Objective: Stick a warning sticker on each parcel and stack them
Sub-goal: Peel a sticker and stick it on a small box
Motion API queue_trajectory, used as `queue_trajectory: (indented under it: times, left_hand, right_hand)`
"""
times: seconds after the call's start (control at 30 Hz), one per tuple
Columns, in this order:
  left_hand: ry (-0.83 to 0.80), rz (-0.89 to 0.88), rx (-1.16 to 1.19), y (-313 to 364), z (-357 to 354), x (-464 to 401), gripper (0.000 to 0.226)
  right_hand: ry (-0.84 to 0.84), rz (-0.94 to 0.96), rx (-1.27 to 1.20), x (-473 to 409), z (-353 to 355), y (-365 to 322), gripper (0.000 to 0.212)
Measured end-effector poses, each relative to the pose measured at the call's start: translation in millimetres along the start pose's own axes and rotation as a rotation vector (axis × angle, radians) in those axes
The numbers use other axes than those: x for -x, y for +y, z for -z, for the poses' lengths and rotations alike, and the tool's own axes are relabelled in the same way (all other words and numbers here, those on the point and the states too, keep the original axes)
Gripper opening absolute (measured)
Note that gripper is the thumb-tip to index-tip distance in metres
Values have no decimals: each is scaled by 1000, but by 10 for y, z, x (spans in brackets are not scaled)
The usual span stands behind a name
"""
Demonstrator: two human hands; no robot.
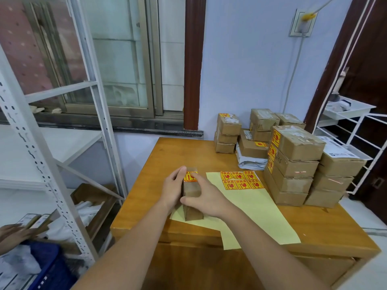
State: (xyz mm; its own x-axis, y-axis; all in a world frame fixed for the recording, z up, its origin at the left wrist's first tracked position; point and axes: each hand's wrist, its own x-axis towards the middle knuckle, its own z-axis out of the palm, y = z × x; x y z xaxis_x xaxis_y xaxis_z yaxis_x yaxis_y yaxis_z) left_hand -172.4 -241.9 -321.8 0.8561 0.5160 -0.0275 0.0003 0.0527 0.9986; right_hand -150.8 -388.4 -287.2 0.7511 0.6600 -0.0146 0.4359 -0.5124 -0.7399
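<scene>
A small brown cardboard parcel (191, 190) stands on the wooden table (159, 164) near its left front. My left hand (172, 189) holds the parcel's left side, fingers curled round it. My right hand (204, 197) grips the parcel from the right, thumb on its lower front, a fingertip pressing a yellow-and-red warning sticker (189, 177) on its top. To the right lies a pale yellow backing sheet (257, 208) carrying several more stickers (240, 180). Stacks of stickered parcels (293, 164) stand at the table's right side.
More brown parcels (227, 132) and a grey mailer bag (250, 162) sit at the back of the table. A white metal shelf frame (41, 160) stands left, a white wire rack (351, 139) right. Another person's hand (12, 235) holds boxes at the lower left.
</scene>
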Motion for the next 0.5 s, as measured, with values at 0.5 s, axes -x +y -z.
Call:
queue_trajectory:
  times: [0.5]
  left_hand:
    - [-48,-1,50,458,-254,260,76]
  right_hand:
    - [302,-76,-881,122,395,99,42]
